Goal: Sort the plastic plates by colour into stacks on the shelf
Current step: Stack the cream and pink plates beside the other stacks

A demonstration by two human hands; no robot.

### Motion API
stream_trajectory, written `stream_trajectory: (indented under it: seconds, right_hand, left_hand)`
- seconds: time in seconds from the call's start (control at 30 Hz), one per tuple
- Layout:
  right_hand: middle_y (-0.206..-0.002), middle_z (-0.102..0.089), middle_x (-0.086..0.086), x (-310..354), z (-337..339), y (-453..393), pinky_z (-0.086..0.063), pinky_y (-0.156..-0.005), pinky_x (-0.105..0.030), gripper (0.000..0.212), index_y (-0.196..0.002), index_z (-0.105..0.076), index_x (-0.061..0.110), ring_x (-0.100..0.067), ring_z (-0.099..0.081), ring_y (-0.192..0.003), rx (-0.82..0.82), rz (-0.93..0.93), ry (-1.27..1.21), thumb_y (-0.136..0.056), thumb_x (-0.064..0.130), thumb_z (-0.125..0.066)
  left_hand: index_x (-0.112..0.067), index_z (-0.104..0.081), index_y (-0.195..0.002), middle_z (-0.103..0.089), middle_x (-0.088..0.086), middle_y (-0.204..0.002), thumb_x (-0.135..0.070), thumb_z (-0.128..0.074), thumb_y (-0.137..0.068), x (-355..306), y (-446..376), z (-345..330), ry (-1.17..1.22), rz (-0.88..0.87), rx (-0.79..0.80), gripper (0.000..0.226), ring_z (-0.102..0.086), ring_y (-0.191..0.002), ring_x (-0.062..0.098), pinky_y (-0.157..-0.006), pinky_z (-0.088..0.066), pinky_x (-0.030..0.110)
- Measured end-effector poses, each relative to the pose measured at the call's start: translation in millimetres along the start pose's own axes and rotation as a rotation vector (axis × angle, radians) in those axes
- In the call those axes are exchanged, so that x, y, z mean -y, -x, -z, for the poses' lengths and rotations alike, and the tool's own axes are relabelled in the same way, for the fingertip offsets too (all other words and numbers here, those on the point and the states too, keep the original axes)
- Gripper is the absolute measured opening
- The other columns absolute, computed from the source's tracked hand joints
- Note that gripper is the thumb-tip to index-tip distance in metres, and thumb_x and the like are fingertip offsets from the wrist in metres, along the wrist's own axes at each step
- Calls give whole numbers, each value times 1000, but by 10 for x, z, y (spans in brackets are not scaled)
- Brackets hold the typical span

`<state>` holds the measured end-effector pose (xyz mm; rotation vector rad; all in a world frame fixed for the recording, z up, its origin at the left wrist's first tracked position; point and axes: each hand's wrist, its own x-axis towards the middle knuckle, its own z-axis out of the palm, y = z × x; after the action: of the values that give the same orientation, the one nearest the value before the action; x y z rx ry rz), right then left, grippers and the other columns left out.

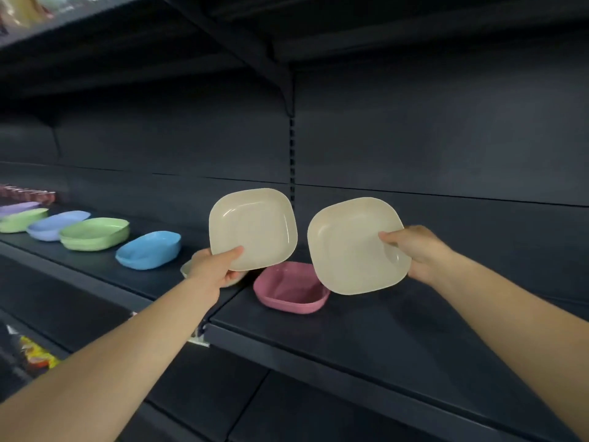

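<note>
Two bare forearms reach out; left hand (216,266) and right hand (417,250) each pinch a cream plate above the dark shelf (366,330), left plate (255,228), right plate (350,247).

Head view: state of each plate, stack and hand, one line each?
Left hand: grips the left cream plate.
Left cream plate: held up, tilted, off the shelf.
Right hand: grips the right cream plate.
Right cream plate: held up, tilted, off the shelf.
Pink plate: upright on the shelf.
Blue plate: resting on the shelf.
Green stack: stacked on the shelf.
Periwinkle plate: resting on the shelf.
</note>
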<state>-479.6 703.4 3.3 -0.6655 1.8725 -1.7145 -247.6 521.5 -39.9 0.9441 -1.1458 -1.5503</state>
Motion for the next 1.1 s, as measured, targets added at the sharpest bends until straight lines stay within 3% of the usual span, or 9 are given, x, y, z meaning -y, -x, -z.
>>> stream_trajectory:
  seconds: [0.13,0.23,0.33,0.5,0.63,0.77,0.93,1.1]
  right_hand:
    - [-115,-58,-13,-85,-755,-147,-49,-81,-42,36,-125,-50,-2,-31,-59,-100,-32,-14,-89,-91,3,-58]
    - [-102,-58,-11,-216,-1258,-179,-48,-81,-38,19,-109,-56,4,-28,-56,-91,-113,-22,-153,-90,3,-57]
    - [-93,-57,-6,-347,-1743,-162,-47,-82,-38,7,-94,-53,10,-27,-55,-91,-131,-43,-225,-90,5,-57]
    - [-79,-56,1,-394,-2422,-261,-45,-79,-35,18,-79,-52,15,-22,-55,-81,-102,-41,-373,-90,2,-54]
    - [-84,-61,0,-445,-2778,-413,-47,-85,-38,14,-83,-58,15,-22,-59,-82,-92,-91,-468,-90,3,-56]
    - [-87,-62,-1,-498,-2919,-492,-47,-77,-36,9,-86,-59,15,-21,-58,-81,-116,-8,-424,-92,7,-56]
    - [-88,-63,-3,-703,-2962,-523,-47,-65,-30,13,-100,-58,10,-19,-58,-78,-205,9,-346,-91,3,-52]
    - [-97,-69,-8,-920,-3048,-572,-52,-75,-36,17,-100,-64,14,-24,-65,-90,-269,96,-158,-88,3,-57]
  left_hand:
    - [-10,-57,-102,-61,5,-101,-4,-67,-85,-49,-359,477,50,-27,-88,21,-59,-83,18,-56,-49,23]
    - [-12,-56,-95,-61,5,-105,-5,-67,-85,-69,-649,729,149,-5,-111,16,-59,-81,16,-58,-46,24]
    - [-13,-54,-104,-60,5,-109,-6,-67,-85,-97,-928,918,190,-8,-142,24,-59,-94,21,-60,-46,23]
    - [-10,-57,-117,-62,7,-116,-8,-68,-84,-238,-1436,1161,199,-34,-153,35,-61,-100,25,-56,-47,21]
    - [-8,-57,-118,-63,5,-109,-8,-68,-84,-279,-1775,1239,190,-33,-142,35,-60,-81,15,-56,-47,20]
    - [-8,-58,-107,-64,2,-91,-8,-69,-84,-258,-2056,1238,234,-40,-152,25,-60,-72,14,-45,-50,15]
    - [-10,-61,-103,-67,4,-98,-7,-66,-85,-202,-2214,1164,303,-42,-58,18,-63,-77,14,-54,-51,20]
    - [-19,-63,-92,-70,-1,-94,-5,-64,-86,-27,-2178,1085,224,-27,130,15,-66,-88,15,-68,-51,26]
